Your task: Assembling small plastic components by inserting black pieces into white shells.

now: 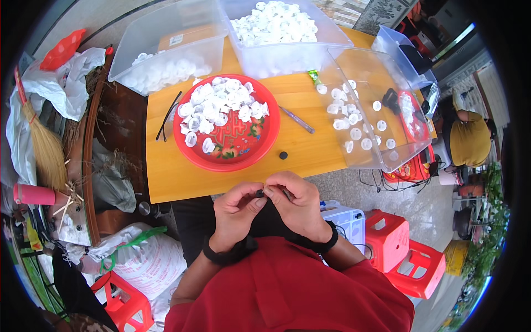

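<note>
My left hand point(239, 211) and my right hand point(296, 206) meet just off the table's near edge, thumbs and fingertips pinched together. A small black piece point(259, 193) shows at the left fingertips; its exact kind is too small to make out. Whether the right fingertips also grip it, or something else tiny, is hidden. Beyond my hands, a red round tray point(238, 165) with a printed floral pattern bears a heap of small white plastic parts point(218, 102). A small black cap-like piece point(283, 155) lies on the table to the tray's right, below a slim purple-grey pen-like tool point(297, 120).
Clear plastic bins point(326, 47) with more white parts line the yellow wooden table's point(177, 191) far side. A transparent lid-like box point(368, 157) stands at right near loose white parts point(345, 113). Dark tweezers-like sticks point(168, 115) lie left. Red stools point(387, 235) stand right; another person point(470, 138) sits beyond.
</note>
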A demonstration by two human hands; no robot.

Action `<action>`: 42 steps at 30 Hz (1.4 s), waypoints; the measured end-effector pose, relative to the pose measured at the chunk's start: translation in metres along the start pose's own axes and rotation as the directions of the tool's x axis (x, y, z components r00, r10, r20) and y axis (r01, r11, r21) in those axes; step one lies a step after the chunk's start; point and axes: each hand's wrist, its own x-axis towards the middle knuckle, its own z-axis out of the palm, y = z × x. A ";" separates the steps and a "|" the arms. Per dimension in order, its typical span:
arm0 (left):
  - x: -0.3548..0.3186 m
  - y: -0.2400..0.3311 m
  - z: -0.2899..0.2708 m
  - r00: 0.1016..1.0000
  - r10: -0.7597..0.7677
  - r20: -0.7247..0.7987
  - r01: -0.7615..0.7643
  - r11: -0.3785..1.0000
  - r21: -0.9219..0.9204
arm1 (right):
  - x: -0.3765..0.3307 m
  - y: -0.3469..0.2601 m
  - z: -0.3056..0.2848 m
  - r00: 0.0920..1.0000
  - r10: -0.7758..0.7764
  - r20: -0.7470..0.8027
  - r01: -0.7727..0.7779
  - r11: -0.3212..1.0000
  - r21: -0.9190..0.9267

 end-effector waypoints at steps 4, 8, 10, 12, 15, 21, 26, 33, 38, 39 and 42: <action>0.000 -0.002 0.001 0.999 0.035 0.000 -0.035 0.997 -0.062 | 0.002 -0.001 -0.002 0.992 -0.109 0.063 0.116 0.986 -0.123; 0.001 0.000 0.000 1.000 0.007 0.018 -0.006 0.996 -0.094 | 0.003 0.002 -0.004 0.980 -0.178 0.088 0.191 0.969 -0.159; 0.000 -0.002 -0.003 0.999 0.028 0.036 -0.025 0.997 -0.075 | 0.004 -0.001 -0.006 0.978 -0.182 0.103 0.198 0.967 -0.163; 0.000 -0.002 -0.002 0.999 0.045 0.011 -0.045 0.999 -0.025 | 0.005 -0.002 -0.008 0.975 -0.186 0.117 0.204 0.965 -0.166; -0.001 0.002 -0.002 0.999 0.040 -0.003 -0.040 0.999 -0.006 | 0.007 -0.003 -0.012 0.963 -0.217 0.159 0.247 0.948 -0.202; -0.002 0.002 -0.003 1.000 0.016 -0.011 -0.016 1.000 -0.011 | 0.006 -0.005 -0.012 0.956 -0.198 0.217 0.243 0.949 -0.201; 0.000 0.002 0.000 0.996 0.082 -0.026 -0.081 0.996 0.049 | 0.002 0.006 -0.014 0.980 0.065 0.191 -0.076 0.996 0.050; 0.001 0.004 -0.001 0.997 0.075 -0.002 -0.075 0.997 0.005 | 0.008 0.006 -0.022 0.902 0.280 0.329 -0.375 0.886 0.272; 0.000 0.001 -0.001 0.996 0.087 0.009 -0.087 0.996 -0.013 | 0.010 0.007 -0.023 0.863 0.339 0.375 -0.459 0.837 0.299; 0.000 0.001 0.000 0.996 0.084 -0.008 -0.084 0.996 -0.034 | 0.010 0.007 -0.023 0.863 0.339 0.375 -0.459 0.837 0.300; 0.000 0.000 -0.001 0.997 0.068 -0.023 -0.069 0.996 -0.054 | 0.011 0.007 -0.023 0.853 0.369 0.370 -0.484 0.823 0.296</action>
